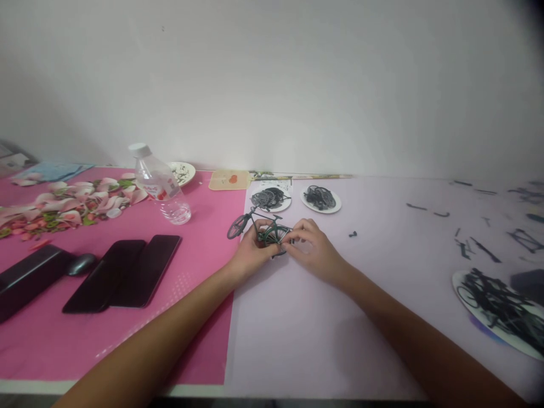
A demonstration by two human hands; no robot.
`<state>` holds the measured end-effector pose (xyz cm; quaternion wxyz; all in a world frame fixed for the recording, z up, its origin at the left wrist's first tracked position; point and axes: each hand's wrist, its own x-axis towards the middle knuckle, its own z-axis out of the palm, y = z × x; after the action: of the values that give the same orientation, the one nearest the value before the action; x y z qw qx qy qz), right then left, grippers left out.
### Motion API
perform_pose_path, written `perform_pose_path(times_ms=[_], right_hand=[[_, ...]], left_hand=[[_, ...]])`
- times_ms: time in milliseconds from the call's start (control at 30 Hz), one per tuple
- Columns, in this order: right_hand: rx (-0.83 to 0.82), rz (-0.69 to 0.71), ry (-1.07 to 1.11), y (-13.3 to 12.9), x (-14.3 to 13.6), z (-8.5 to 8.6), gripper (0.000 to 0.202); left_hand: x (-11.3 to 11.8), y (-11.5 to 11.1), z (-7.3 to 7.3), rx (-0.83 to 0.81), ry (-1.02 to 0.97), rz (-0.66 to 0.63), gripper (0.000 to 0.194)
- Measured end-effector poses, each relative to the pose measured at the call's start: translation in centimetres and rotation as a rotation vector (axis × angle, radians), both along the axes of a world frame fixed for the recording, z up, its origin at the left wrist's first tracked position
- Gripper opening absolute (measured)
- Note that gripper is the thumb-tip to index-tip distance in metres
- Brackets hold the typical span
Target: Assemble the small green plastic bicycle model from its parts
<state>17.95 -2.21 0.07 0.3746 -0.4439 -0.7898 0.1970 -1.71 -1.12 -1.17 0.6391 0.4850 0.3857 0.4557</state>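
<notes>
A small dark model bicycle (264, 226) is held a little above the table, its front wheel to the left and its rear wheel between my hands. My left hand (251, 250) is closed around the lower frame near the rear wheel. From the right, my right hand (312, 245) pinches at the back of the rear wheel, where a pale, thin part shows at the fingertips. The fingers hide some of the rear wheel. Beyond the bicycle stand a plate of toy wheels (276, 207) and a plate of dark parts (331, 209).
Leftward lie two phones (147, 272), a mouse (81, 264), a black box (32, 277), a tilted water bottle (164, 190) and pink petal-like pieces (76, 204). On the right are scattered dark parts (484, 249) and a plate of model bicycles (461, 277). A wall rises behind.
</notes>
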Motion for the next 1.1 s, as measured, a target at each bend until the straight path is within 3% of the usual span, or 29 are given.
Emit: perform_pose_path(times_ms=[467, 1100], right_hand=[[0.035, -0.02, 0.023, 0.0, 0.0, 0.0, 0.006], [-0.067, -0.004, 0.069, 0.2, 0.3, 0.2, 0.006]], left_hand=[[0.1, -0.1, -0.9, 0.072, 0.034, -0.006, 0.053], [0.0, 0.0, -1.4, 0.061, 0.008, -0.012, 0.057]])
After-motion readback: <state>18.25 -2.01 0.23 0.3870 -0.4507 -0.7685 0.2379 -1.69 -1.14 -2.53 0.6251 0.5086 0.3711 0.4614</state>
